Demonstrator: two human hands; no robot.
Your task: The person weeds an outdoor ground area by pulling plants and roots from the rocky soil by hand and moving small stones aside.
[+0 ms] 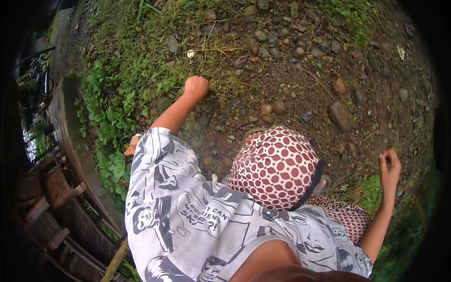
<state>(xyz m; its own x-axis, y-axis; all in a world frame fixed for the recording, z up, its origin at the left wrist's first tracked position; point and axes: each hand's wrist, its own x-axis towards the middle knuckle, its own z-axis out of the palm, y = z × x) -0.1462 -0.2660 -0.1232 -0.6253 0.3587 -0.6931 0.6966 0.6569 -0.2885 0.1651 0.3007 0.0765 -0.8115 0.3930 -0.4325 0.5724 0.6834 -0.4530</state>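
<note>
My left hand (196, 88) is closed in a fist just above low weeds (181, 80) and stony soil. Whatever is inside its fingers is hidden; a small dark spot shows at the knuckles. A small white thing (190, 54) lies on the ground beyond it. Out to the right, my right hand (391, 165) hangs over bare soil, its fingers loosely curled with a gap beside the thumb. Nothing is visible in it. Below it is a tuft of grass (369, 190).
Stones, such as a large brown one (340, 116), are scattered over damp soil. Leafy plants (110, 141) grow along a low edge (70, 136) at left, with wooden planks (56, 188) and a bicycle (44, 77) past it. My patterned knee (277, 167) is bent in front.
</note>
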